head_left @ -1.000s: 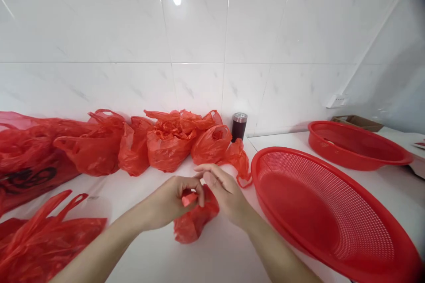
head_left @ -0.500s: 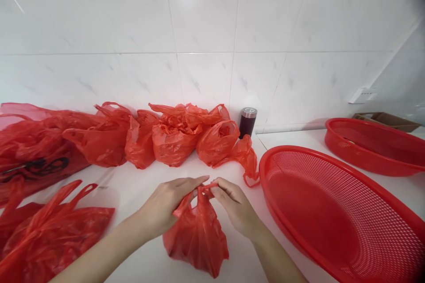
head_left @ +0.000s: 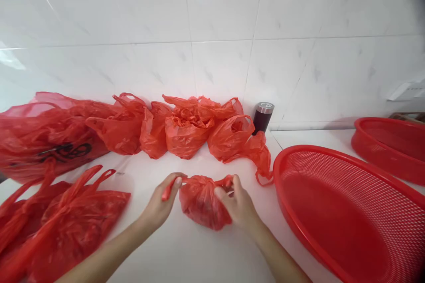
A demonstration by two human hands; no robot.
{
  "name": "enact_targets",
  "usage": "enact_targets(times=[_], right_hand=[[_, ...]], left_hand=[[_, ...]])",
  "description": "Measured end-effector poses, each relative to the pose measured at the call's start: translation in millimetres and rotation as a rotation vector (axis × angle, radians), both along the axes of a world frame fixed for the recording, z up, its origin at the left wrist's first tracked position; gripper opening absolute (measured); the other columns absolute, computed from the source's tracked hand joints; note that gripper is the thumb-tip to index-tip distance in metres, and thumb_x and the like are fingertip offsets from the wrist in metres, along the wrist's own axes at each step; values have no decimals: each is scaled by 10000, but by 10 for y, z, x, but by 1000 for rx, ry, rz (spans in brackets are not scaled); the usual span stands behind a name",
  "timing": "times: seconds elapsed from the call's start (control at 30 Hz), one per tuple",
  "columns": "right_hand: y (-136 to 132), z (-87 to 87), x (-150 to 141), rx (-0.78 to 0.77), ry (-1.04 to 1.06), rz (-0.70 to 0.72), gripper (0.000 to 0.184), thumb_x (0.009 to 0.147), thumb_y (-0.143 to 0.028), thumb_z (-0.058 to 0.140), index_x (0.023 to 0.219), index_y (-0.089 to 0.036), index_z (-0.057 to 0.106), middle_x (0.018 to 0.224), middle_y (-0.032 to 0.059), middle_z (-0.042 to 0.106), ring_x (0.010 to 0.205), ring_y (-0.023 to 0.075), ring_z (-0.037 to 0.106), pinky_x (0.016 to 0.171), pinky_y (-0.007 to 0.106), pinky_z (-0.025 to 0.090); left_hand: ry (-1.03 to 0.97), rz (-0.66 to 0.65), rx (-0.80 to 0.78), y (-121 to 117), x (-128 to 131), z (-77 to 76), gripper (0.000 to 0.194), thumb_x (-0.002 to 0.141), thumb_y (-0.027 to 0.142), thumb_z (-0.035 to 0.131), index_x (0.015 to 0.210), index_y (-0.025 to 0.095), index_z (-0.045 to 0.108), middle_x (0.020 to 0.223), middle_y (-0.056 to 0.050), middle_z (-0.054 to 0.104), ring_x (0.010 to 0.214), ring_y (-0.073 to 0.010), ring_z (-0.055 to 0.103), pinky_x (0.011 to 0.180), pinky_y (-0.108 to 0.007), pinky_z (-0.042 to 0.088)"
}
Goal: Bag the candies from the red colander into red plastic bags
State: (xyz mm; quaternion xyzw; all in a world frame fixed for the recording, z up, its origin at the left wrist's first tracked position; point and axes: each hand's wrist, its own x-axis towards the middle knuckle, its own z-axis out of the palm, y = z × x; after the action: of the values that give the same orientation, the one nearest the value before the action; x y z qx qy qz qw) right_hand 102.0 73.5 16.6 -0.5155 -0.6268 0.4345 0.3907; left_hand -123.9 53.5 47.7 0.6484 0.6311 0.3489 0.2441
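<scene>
At the near left, I observe red bags lying on the white table, their handles raised. At the near centre, I have the left hand closed around one handle end of a knotted-looking red bag; the end protrudes from the fist. I have the right hand pinching the opposite handle end, thumb at the bag's upper right. The bag sits between the two hands, its neck gathered and its body rounded; I cannot identify the contents.

To the right, I note a red mesh basket, apart from the right hand. Farther back, a row of red bags stands along the wall. A large red bag with black print occupies the far left. A dark tumbler with a silver lid stands behind the row's right end. At the far right, I see a second red basket.
</scene>
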Motion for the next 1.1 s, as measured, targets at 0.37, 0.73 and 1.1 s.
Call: enact_targets(times=[0.37,0.73,1.1], right_hand=[[237,-425,141,-37,42,25,247,841,-365,503,792,-254,288,647,-74,478,579,133,468,544,226,370],[163,-480,116,120,-576,-8,75,912,-272,391,891,-246,323,674,-31,561,577,165,543,514,229,234],[138,-440,122,99,-658,40,72,925,-255,384,931,-238,314,723,1,622,616,186,587,513,231,240]], left_hand=[[368,67,-188,636,89,-407,392,945,503,266,917,275,585,677,-15,640,639,-210,604,597,-283,392],[770,6,-152,771,84,-594,330,903,184,355,1119,246,596,1001,-87,715,814,-261,663,642,-318,395],[891,-2,-145,692,109,-590,280,923,174,354,1040,224,603,928,-79,720,782,-242,673,616,-299,396]])
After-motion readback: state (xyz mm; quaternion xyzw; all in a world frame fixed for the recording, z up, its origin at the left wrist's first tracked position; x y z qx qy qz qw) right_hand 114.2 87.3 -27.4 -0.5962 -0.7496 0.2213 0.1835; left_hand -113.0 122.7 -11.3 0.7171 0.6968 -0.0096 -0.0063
